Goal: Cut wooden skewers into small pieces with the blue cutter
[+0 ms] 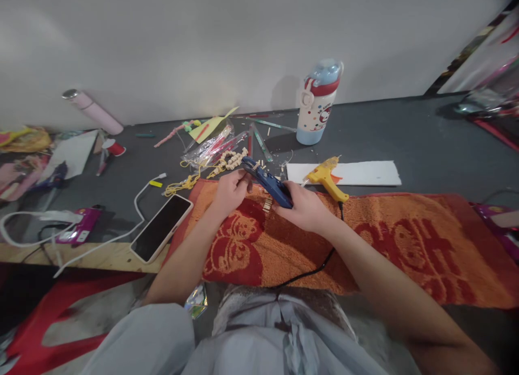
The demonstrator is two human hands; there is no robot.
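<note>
My right hand [302, 207] is wrapped round the rear of a long dark-blue hand tool [270, 183], possibly a cutter, tilted over an orange and red towel [300, 250]. At the tool's front end, the fingers of my left hand [234, 191] are pinched together; what they hold, if anything, is hidden. A short row of small pale wood-coloured pieces [267, 204] lies on the towel below the tool. Beyond the left hand is a bundle of similar pale pieces [231, 161] beside yellow cord [182, 184].
A yellow glue gun [327, 177] rests across a white board [377, 173], its black cable crossing the towel. Behind stands a cartoon bottle [318, 107]. To the left are a phone [162, 228], a white cable [138, 199], a purple power strip [83, 225] and a pink flask [95, 112].
</note>
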